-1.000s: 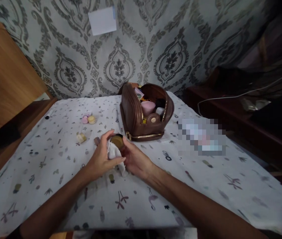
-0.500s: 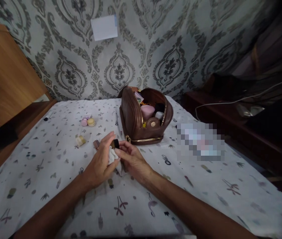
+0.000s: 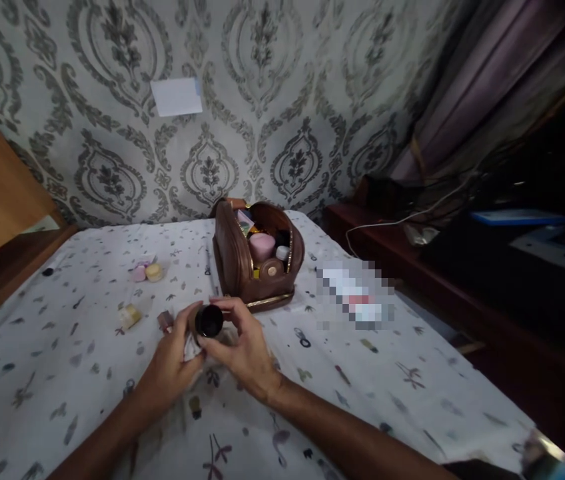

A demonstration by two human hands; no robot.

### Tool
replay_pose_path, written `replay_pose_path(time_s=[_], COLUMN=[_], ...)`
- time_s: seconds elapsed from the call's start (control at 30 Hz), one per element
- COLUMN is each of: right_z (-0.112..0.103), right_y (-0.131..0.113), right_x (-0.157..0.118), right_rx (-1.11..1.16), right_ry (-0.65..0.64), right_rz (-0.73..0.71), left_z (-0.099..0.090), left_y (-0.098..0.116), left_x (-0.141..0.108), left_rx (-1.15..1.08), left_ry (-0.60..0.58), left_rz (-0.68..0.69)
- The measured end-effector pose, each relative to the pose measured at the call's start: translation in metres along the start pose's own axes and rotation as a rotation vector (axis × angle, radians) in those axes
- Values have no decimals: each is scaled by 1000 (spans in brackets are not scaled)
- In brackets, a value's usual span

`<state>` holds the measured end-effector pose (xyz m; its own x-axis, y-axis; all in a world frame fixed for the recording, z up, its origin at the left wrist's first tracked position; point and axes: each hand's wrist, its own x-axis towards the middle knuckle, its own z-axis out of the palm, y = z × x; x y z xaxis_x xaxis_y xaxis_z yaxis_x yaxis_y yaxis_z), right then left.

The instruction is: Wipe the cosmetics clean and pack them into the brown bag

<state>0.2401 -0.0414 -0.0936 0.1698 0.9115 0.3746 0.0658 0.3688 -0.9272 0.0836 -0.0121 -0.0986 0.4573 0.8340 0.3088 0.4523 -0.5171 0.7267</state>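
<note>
Between my two hands is a small dark jar [image 3: 209, 321] with a black round end facing me. I cannot tell whether that end is a lid or an opening. My left hand [image 3: 172, 357] is wrapped round the jar's left side, with a white cloth [image 3: 191, 349] bunched against it. With thumb and fingers, my right hand [image 3: 250, 350] grips the black end from the right. Just left of the jar lies a small brownish case [image 3: 165, 321] on the patterned sheet. Behind my hands stands an open brown cosmetic bag [image 3: 272, 290] holding a pink round container [image 3: 262, 246] and other items.
On the left lie a small yellowish container [image 3: 129, 316] and pink and yellow round pots [image 3: 153, 272]. To the right of the bag is a blurred-out flat item [image 3: 357, 297]. A dark red ledge [image 3: 377, 247] with a white cable [image 3: 402, 222] runs along the right.
The view has swung to the right. The jar has turned so its black end faces me, and my right fingers have opened wider round that end.
</note>
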Motion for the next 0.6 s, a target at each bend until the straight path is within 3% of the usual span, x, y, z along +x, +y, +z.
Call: replay_pose_path(time_s=[0.1,0.2,0.3,0.43,0.6], right_z=[-2,-3,-3,-8,-47], right_y=[5,7,5,-4,-33], right_x=[-1,-5,-8,-4,12], right_rx=[-94,-206,-207,-101,-124], right_ry=[46,-29,-148,-242,-226], right_rz=[-10,-109,-141,-123,-167], left_z=[-5,-8,-11,-20,-17], left_y=[9,13,10,1,-11], left_x=[-5,-8,-7,-4,-10], left_rx=[95,209,283,314,338], left_ry=[177,300,307,303,234], left_rz=[-55,59,173,113,4])
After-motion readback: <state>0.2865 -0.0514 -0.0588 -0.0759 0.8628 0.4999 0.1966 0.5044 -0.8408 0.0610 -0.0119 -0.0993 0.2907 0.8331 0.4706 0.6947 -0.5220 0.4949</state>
